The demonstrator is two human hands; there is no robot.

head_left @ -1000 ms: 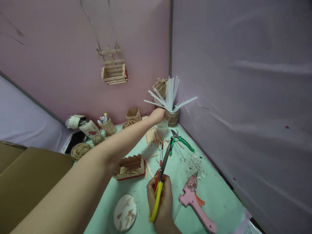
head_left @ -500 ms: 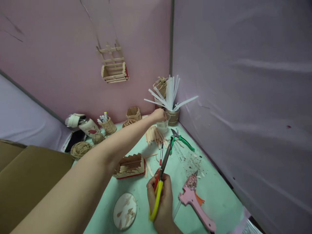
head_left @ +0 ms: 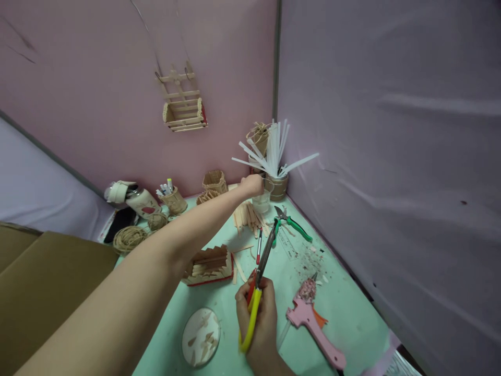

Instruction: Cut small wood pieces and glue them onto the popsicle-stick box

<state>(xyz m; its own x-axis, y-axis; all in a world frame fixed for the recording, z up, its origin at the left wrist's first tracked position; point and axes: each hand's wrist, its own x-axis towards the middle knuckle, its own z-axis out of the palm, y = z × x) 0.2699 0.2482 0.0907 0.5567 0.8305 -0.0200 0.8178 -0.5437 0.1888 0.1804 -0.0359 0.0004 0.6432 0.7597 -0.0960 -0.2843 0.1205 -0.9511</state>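
My left hand [head_left: 252,185] is stretched out to the back of the table, at the left rim of a clear plastic cup [head_left: 263,200]. Its fingers are curled down, and what they hold, if anything, is hidden. My right hand [head_left: 263,319] grips a pair of scissors [head_left: 254,318] with yellow and red handles, blades pointing up and away. Past the blades lie a red-and-white pen [head_left: 259,245] and green-handled pruning shears [head_left: 298,228]. Left of my right hand stands a small craft-stick box [head_left: 211,266] with a red base edge. A pile of craft sticks [head_left: 246,215] lies beneath my left wrist.
A pink glue gun [head_left: 315,329] lies at the right, and a round white dish [head_left: 200,337] with wood bits at the front. White glue sticks [head_left: 276,151] fan out of a pot. Twine [head_left: 130,238], a bottle [head_left: 143,202] and a cardboard box [head_left: 55,292] are at the left.
My left hand has shifted very slightly left at the cup's rim. My right hand and the scissors have stayed in place.
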